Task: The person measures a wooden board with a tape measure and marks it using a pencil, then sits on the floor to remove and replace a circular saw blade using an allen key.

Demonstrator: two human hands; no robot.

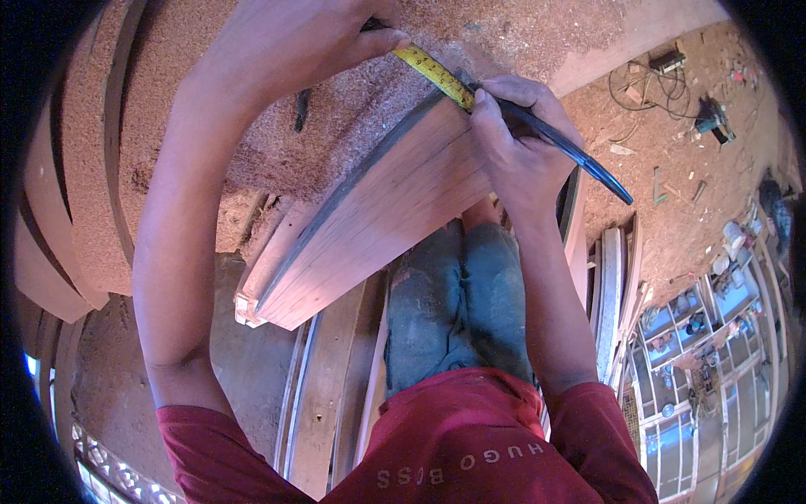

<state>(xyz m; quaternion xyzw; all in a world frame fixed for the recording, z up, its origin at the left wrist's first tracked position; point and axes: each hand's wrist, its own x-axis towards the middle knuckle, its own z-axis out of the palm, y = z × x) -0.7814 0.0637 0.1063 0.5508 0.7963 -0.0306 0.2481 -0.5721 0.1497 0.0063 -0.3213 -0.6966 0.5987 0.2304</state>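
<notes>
My left hand (pixel 353 38) grips one end of a yellow tape measure (pixel 432 71) at the top, its fingertips partly out of sight. The blade slants down to my right hand (pixel 525 134), which holds a long blue-and-black pen (pixel 592 168), its blue end pointing down-right. My right thumb presses where the blade meets the dark edge of a wooden board (pixel 369 218), partly hidden by that hand. The board lies at a slant over my legs, on or beside a surface thick with sawdust (pixel 252 160).
Long timber pieces lie beneath the board (pixel 336 378), at the far left (pixel 59 235) and at the right (pixel 613 294). Farther right are cords with a black object (pixel 667 60), a teal power tool (pixel 714 118), scattered offcuts and a pale lattice-like frame (pixel 697 378).
</notes>
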